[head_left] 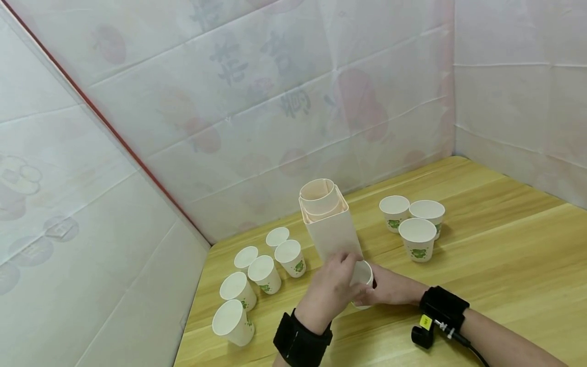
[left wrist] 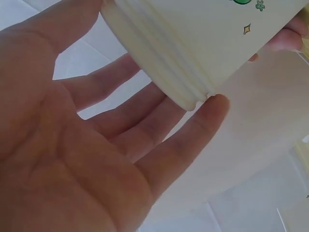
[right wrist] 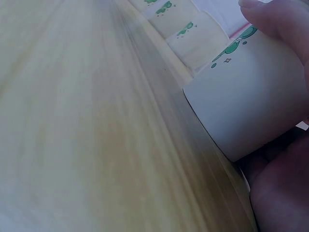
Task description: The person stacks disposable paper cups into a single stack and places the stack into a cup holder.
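Here, paper cup [head_left: 362,273], lower centre: probably light, slightly flexible, easily dented; best held gently around its side.
Left hand [head_left: 331,288]: pinches its rim.
Right hand [head_left: 391,286]: grips its side.

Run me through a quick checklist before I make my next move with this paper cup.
1. Right hand on the held paper cup: ok, it grips the side.
2. Left hand at the rim: ok, fingers touch the ridged edge.
3. Only one cup held: cannot tell; the ridges could be nested rims.
4. White rectangular box standing firmly: cannot tell; the left hand hides its lower end.
5. Six paper cups on the left upright: ok, mouths up.
6. Three paper cups on the right upright: ok, grouped close together.
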Available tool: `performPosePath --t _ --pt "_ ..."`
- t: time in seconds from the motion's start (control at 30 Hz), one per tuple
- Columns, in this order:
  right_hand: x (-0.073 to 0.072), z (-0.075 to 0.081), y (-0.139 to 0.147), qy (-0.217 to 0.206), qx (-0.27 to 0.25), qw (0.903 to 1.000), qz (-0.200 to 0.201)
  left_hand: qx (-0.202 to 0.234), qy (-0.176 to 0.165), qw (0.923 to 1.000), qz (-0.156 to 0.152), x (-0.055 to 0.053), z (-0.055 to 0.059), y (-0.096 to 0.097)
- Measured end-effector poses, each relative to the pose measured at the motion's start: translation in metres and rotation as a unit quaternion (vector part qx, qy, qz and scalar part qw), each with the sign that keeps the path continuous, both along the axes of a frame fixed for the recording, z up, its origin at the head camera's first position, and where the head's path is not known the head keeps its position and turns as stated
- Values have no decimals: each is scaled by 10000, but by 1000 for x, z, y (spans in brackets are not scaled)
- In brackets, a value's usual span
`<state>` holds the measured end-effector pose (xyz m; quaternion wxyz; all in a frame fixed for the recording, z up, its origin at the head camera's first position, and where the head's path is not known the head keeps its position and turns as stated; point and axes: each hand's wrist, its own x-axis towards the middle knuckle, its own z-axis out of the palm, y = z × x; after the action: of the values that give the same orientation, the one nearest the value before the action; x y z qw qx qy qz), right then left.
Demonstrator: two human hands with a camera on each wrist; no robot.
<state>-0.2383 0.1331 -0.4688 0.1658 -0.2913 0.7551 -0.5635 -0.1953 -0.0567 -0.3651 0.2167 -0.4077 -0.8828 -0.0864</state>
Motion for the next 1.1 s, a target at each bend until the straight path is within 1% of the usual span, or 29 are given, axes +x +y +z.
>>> performPosePath --t 0.37,0.53,0.6,0.7,0.83,0.9,1.0,1.1 --pt "-1 -1 -1 14 15 10000 -6 -78 -213 9997 14 1 2 -1" --pt "0 1 -1 85 -68 9999 45 -39 12 9998 -212 1 3 -5" --pt "0 1 -2 101 -118 9999 53 -38 67 9997 -234 2 5 -7" --pt "0 1 -2 96 -193 9997 62 -109 -184 9997 -70 3 8 -9" --pt "-1 -1 -3 30 -298 9995 77 -162 -803 9961 318 4 17 -15" --pt "-2 -2 -2 52 -302 9995 70 -59 -1014 9938 451 4 22 -19" --pt "-2 -3 -2 142 -254 9996 31 186 -1079 9921 613 5 31 -27" --pt "-2 -3 -1 154 -169 9997 -61 472 -1272 9859 975 6 40 -38"
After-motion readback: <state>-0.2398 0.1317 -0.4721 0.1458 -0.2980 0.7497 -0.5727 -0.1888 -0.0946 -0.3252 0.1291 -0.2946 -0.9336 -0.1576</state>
